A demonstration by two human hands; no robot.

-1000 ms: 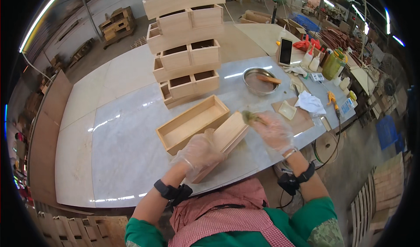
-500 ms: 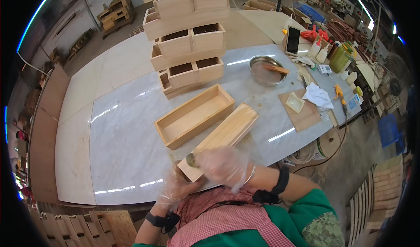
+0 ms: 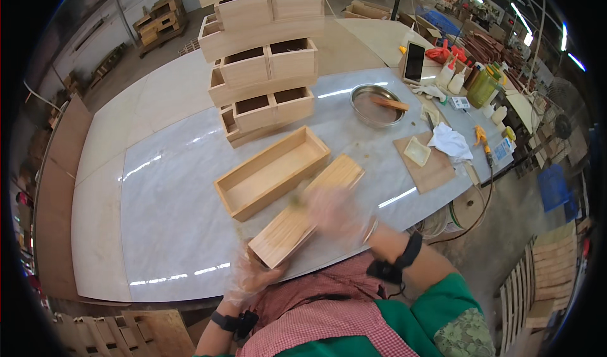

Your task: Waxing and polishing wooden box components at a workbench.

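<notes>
Head view: a wooden block (image 3: 278, 235) slants across the near edge of the shiny grey desk (image 3: 171, 224), left hand (image 3: 248, 276) fingers clamped on its near end; the right hand's (image 3: 335, 211) fingers are too blurred to tell. Beyond spread a grey floor (image 3: 490, 221) and tube lights (image 3: 564, 36).

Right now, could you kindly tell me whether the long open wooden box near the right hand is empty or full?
Empty: the box faces open side up, showing bare inner walls and a bare bottom.
</notes>
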